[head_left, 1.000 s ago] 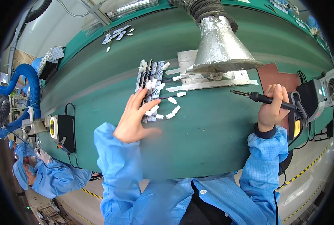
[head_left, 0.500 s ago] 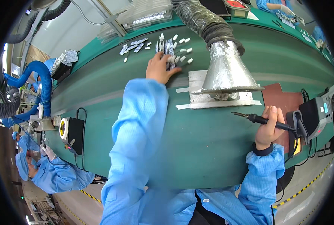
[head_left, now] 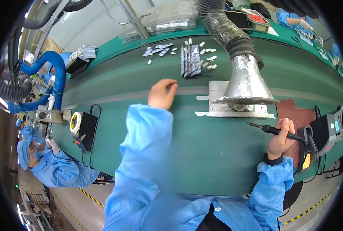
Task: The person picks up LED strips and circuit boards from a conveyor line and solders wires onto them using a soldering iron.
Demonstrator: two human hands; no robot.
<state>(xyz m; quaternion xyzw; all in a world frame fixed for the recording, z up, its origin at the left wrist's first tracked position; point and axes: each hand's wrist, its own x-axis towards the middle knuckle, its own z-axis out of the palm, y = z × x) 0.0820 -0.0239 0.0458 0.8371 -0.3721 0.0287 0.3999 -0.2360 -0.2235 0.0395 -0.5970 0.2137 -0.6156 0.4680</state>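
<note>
Iron [head_left: 272, 131] in right hand [head_left: 281, 141]; left hand [head_left: 162, 94] looks empty

Right wraps the handle [head_left: 268, 129], near the station [head_left: 325, 134]; left half-curled, apart from the boards [head_left: 190, 59]; I judge the iron light, stiff; I'd hold only its handle, tip [head_left: 249, 123] likely hot

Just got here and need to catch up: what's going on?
Someone's right hand holds a soldering iron, tip pointing left above the green work surface. The left hand looks empty, apart from a bundle of strips with white connectors lying farther back. Toward the right, a silver funnel-shaped hood is over a pale plate.
</note>
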